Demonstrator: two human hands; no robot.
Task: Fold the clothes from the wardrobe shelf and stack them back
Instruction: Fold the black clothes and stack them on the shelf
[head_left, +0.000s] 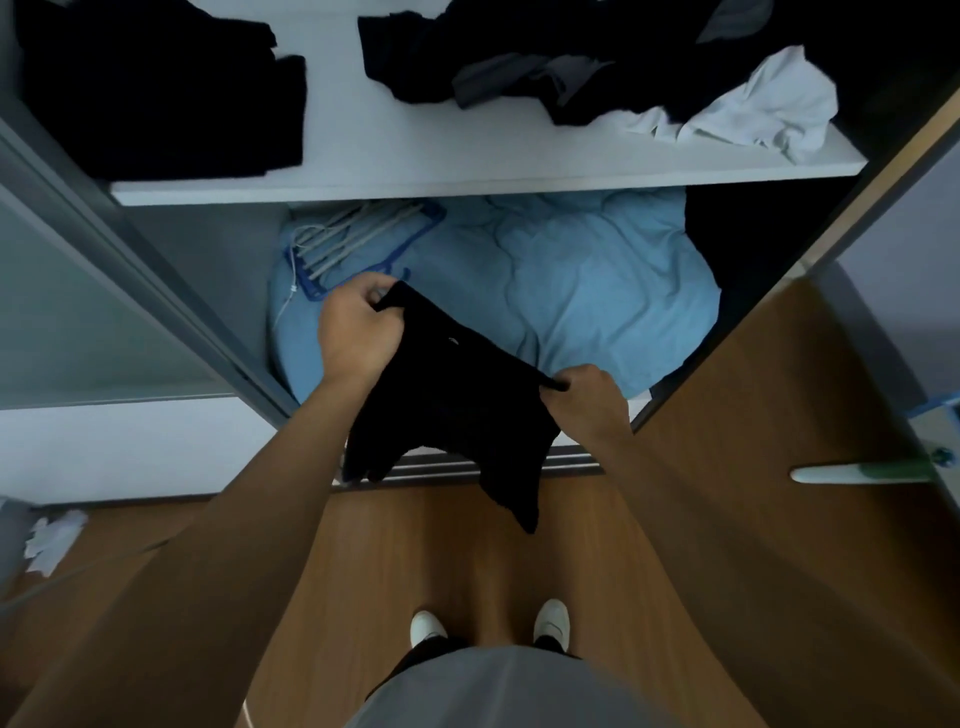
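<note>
An open wardrobe stands on a brown wood-grain floor (467, 561) in dim, cool light, its grey sliding door (78, 312) at the left above a metal track (571, 460), a white shelf (467, 182) spanning it over a pale blue duvet (571, 280) with hangers (358, 234) lying on it.

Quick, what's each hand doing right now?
Left hand: grips one top corner of the black garment.
Right hand: pinches the other top corner.

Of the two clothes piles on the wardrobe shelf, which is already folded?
The black stack at the left end of the shelf: flat, squared edges. The right-hand heap lies crumpled, a white garment at its edge.
</note>
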